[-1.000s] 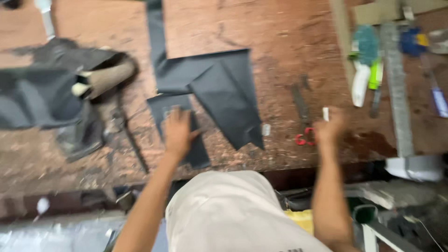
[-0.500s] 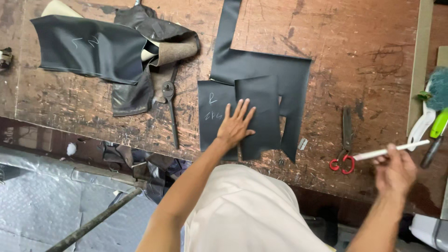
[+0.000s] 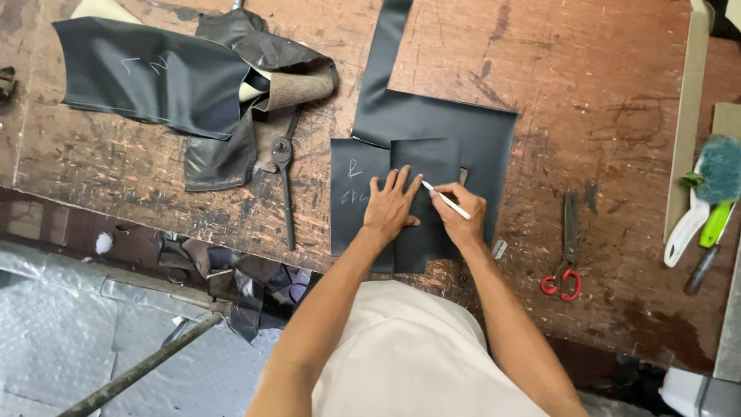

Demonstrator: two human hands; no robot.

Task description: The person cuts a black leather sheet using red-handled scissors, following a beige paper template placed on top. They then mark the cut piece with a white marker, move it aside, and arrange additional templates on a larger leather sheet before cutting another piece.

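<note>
1. Left hand (image 3: 392, 207) lies flat, fingers spread & released, pressing down on a dark leather piece (image 3: 421, 205) near the desk's front edge – it grips nothing.
2. Right hand (image 3: 461, 216) has its fingers pinched round a white marking pen (image 3: 446, 199); the tip points up-left and meets the leather just beside the left fingertips.
3. That piece overlaps a second dark panel (image 3: 353, 193) on its left, which bears pale chalk marks; both sit partly on a larger dark sheet (image 3: 463, 131) w/ a long strip running toward the desk's back edge.
4. Wooden desk (image 3: 602, 116) is scuffed & stained all over.
5. Toward the back-left corner: a heap of dark leather (image 3: 154, 77) w/ chalk marks, and a tan rolled piece (image 3: 297, 86) tucked in its right end.
6. Just below the heap, a long metal hand tool (image 3: 284, 181) lies pointing at the front edge – well apart from the hands.
7. Right of the hands: red-handled scissors (image 3: 567, 255), shut, blades toward the back edge.
8. Near the right edge: a teal-headed brush (image 3: 706, 193) w/ white handle, and a green-handled tool (image 3: 710, 239) beside it.
</note>
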